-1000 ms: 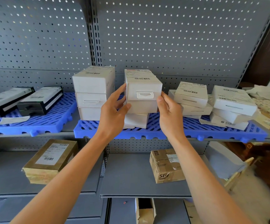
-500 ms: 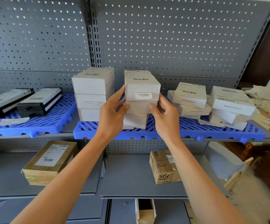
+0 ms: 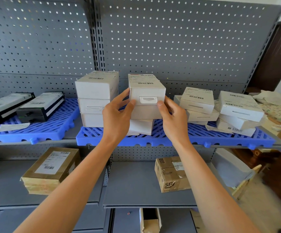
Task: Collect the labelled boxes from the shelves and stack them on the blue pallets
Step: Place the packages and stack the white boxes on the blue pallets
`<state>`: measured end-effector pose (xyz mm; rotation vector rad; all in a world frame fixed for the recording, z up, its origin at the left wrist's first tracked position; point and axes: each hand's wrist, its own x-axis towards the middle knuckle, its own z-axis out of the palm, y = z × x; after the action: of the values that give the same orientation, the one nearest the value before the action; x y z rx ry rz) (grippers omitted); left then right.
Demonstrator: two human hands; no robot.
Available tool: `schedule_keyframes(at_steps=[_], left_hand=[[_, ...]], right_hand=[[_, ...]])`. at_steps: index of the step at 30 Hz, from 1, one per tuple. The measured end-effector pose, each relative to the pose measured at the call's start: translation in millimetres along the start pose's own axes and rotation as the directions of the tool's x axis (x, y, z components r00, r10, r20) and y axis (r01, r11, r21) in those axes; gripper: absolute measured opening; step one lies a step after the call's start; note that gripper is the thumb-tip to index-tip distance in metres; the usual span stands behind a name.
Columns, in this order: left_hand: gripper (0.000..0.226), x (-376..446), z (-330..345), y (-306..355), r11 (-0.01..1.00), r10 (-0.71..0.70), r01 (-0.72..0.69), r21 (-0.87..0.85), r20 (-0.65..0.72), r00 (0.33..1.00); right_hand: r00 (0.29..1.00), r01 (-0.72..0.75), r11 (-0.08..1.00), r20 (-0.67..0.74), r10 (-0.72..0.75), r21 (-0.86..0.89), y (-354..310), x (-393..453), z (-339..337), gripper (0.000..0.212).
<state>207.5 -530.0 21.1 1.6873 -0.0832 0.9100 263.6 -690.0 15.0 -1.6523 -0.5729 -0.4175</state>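
Two hands on one item: the left hand and the right hand flank the top white box of the middle stack, centre of frame. Fingers of both hands are curled against its sides, thumbs pressed on its front face just beside the hang tab; the box is clamped between them.

Location: the box sits on, or only just above, a second white box, itself over a lower white box set crooked on the blue pallet, middle shelf. Whether top and second box touch cannot be told.

Handling note, a judgement: square the top box over the one beneath, front edges flush, then let go with both hands together so that nothing twists. The crooked bottom box makes the column unsteady; press straight down, not sideways.

Description: white carton, matt, rectangular, a barcoded shipping label on its top face, a white plastic hang tab at the front.

Adjacent stock: a three-box white stack just left; loose, tilted white boxes right on the same pallet; black-and-white cartons on a second blue pallet, left of frame. Lower shelf: a labelled brown parcel and an SF cardboard box, not yet collected.
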Motion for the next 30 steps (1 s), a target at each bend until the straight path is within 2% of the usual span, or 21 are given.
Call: schedule_keyframes(at_steps=[10, 20, 25, 28, 30], left_hand=[[0.041, 3, 0, -3, 1.000, -0.008, 0.008, 0.009, -0.003, 1.000], [0.045, -7, -4, -7, 0.998, -0.052, 0.057, -0.031, 0.143, 0.988], [0.047, -7, -4, -1, 0.996, -0.067, 0.076, -0.054, 0.150, 0.986], [0.048, -5, -4, 3, 0.995, -0.074, 0.084, -0.059, 0.150, 0.986], [0.049, -4, -3, 4, 0.992, -0.090, 0.103, -0.079, 0.158, 0.983]], right_hand=[[1.000, -0.023, 1.000, 0.010, 0.023, -0.008, 6, 0, 3, 0.038], [0.999, -0.042, 0.998, 0.000, 0.042, -0.041, 6, -13, 11, 0.043], [0.999, -0.039, 0.999, 0.016, 0.039, 0.022, -5, -27, 17, 0.059], [0.999, -0.044, 0.999, 0.029, 0.044, 0.008, -4, -29, 19, 0.074], [0.999, -0.039, 0.999, 0.017, 0.040, -0.025, -2, -26, 19, 0.076]])
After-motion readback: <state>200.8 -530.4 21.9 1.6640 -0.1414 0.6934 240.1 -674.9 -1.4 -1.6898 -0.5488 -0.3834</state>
